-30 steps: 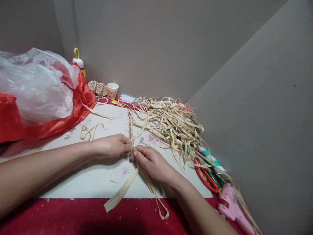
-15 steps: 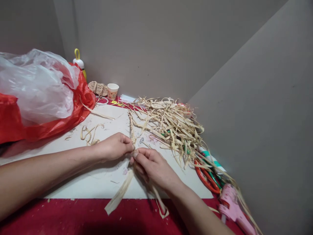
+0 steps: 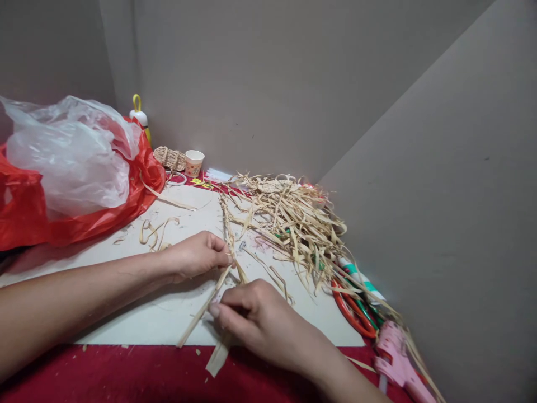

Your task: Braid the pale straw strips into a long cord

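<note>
A narrow braid of straw (image 3: 225, 215) runs down the white board (image 3: 138, 313). My left hand (image 3: 205, 254) pinches the lower end of this braid between thumb and fingers. Below that pinch, loose strands (image 3: 197, 322) fan out toward me. My right hand (image 3: 251, 316) is lower and to the right, its thumb and fingers drawn together at the strands; which of them it grips is partly hidden beneath the hand. One flat strand end (image 3: 218, 358) hangs out over the red cloth.
A straw heap (image 3: 297, 218) covers the back right, beside red-handled scissors (image 3: 350, 313) and a pink glue gun (image 3: 396, 358). Red and white plastic bags (image 3: 71, 168) fill the left. A paper cup (image 3: 194, 163), a twine bundle (image 3: 169, 158) and a bottle (image 3: 138, 116) stand behind.
My right hand has moved down and away from my left hand, which stays at the braid. The strands below have shifted and spread apart. The view has tilted slightly.
</note>
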### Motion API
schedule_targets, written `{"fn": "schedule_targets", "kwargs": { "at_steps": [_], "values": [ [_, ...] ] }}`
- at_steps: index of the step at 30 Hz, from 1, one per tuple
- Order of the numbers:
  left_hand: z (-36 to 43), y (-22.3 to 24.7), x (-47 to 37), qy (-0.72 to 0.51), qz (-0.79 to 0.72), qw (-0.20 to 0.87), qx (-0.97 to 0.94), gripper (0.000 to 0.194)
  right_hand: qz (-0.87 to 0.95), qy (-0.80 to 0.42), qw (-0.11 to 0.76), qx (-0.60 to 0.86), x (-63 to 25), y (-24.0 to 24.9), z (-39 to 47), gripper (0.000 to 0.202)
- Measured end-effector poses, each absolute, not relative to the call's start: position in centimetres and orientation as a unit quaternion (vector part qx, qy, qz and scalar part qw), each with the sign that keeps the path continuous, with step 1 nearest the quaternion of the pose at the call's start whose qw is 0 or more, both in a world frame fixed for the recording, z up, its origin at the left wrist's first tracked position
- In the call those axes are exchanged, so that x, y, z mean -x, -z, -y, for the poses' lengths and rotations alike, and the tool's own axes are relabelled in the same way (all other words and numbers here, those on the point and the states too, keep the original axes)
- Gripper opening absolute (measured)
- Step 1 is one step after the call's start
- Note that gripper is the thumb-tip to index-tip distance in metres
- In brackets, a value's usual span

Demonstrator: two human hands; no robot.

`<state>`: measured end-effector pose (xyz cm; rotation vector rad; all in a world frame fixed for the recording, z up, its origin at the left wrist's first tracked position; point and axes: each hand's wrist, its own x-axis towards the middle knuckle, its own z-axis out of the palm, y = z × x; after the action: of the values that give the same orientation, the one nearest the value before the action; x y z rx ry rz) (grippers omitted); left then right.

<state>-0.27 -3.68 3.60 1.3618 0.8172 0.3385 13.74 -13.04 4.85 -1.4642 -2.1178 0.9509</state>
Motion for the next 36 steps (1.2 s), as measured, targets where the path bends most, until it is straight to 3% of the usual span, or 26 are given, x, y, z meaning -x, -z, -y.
{"fn": "schedule_targets", "kwargs": {
  "at_steps": [4,6,12,20,26,32,36],
  "values": [
    [3.1,-3.7,0.5,-0.13,-0.357,0.687,-0.62,0.025,0.628,-0.291,0.409,0.596,-15.5,-5.5,11.4,0.036],
    [3.0,-3.7,0.5,-0.12,-0.347,0.692,-0.621,0.026,0.59,-0.299,0.443,0.605,-16.0,-4.6,10.4,0.029],
    [3.1,-3.4,0.5,-0.124,-0.313,0.696,-0.635,0.027,0.525,-0.57,0.361,0.518,-15.4,-1.8,9.6,0.034],
    [2.8,-3.4,0.8,-0.106,-0.307,0.578,-0.749,0.026,0.5,-0.629,0.281,0.525,-16.4,-2.4,9.0,0.043],
    [3.4,-3.9,1.0,-0.1,-0.324,0.534,-0.774,0.023,0.424,-0.649,0.338,0.533,-15.6,-2.0,9.1,0.035],
    [4.4,-4.1,0.5,-0.024,-0.337,0.662,-0.669,0.014,0.395,-0.619,0.395,0.553,-14.4,-1.4,9.5,0.031],
    [5.2,-3.6,-0.2,-0.053,-0.348,0.707,-0.614,0.014,0.346,-0.671,0.409,0.512,-14.1,-1.5,9.8,0.038]
  ]
}}
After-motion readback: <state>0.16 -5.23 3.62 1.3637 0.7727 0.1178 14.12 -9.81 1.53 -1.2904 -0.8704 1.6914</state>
